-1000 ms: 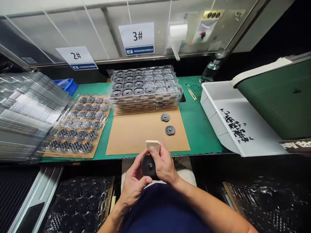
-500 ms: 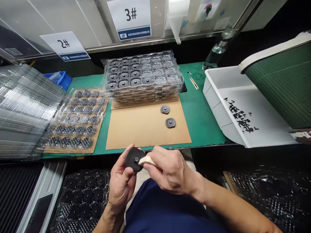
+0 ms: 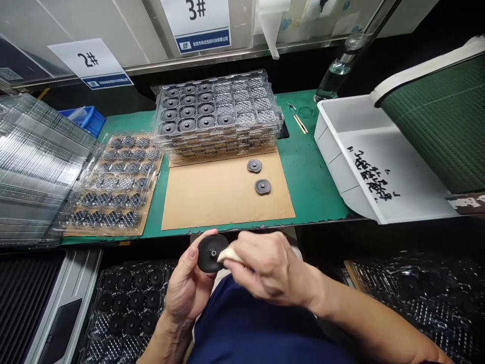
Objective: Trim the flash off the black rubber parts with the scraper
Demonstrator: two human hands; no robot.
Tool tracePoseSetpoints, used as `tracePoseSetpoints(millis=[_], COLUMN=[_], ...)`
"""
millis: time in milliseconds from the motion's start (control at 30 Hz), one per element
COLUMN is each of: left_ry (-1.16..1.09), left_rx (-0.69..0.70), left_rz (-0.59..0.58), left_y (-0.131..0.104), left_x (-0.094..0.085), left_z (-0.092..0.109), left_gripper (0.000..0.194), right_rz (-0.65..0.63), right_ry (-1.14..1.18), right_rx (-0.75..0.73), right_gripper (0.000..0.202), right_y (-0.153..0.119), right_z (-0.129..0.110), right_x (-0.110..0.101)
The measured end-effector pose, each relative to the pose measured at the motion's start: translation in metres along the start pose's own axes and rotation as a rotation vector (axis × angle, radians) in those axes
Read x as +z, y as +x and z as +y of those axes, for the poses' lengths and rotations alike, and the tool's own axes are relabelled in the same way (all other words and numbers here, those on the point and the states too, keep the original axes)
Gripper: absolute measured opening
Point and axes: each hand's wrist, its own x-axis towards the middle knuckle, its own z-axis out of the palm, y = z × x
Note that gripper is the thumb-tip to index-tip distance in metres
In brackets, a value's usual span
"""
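Left hand (image 3: 187, 290) cupping black disc (image 3: 209, 253), right hand (image 3: 265, 265) pressing pale block (image 3: 227, 257)

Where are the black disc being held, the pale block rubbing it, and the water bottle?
black disc (image 3: 206, 253), head view, on its dark face.
pale block (image 3: 226, 256), head view, on its exposed tip.
water bottle (image 3: 335, 76), head view, on its clear body.
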Motion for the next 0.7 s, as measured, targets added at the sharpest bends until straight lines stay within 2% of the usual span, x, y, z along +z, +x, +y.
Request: tracePoseSetpoints(millis=[67,200,333,433,533,600,700], left_ry=[0.024,0.029,0.056,0.044,0.069,0.075,0.065], left_rx=[-0.018,-0.021,-0.03,-0.025,-0.047,-0.024,0.02], left_rz=[-0.038,-0.022,-0.071,-0.037,-0.069,-0.083,-0.071], left_y=[0.0005,0.0011,0.0014,0.0014,0.0015,0.0021,0.0038], left_x=[0.0002,-0.0008,-0.0023,-0.0027,-0.0013,-0.0002,-0.0005], left_z=[0.0009,0.0033,0.0049,0.0037,0.0015,0.0008,0.001], left_gripper=[0.041,0.04,0.043,0.042,0.042,0.041,0.04], right_rz=[0.041,-0.021,0.034,-0.025,0.006,0.033,0.0], right_ry=[-0.054,0.001,-0.038,-0.029,-0.074,-0.102,-0.115], right_rx=[0.043,-0.015,0.037,0.016,0.002,0.014,0.035], right_gripper=[0.032,0.031,0.031,0.03,0.029,0.028,0.029], right_y=[-0.0003,-0.0004,-0.0002,0.0002,0.0003,-0.0001,-0.0003], right_z=[0.0024,0.0044,0.004,0.0028,0.0018,0.0014,0.0008], right_x=[-0.0015,-0.0031,-0.004,-0.0049,-0.0046,-0.0041,-0.0049])
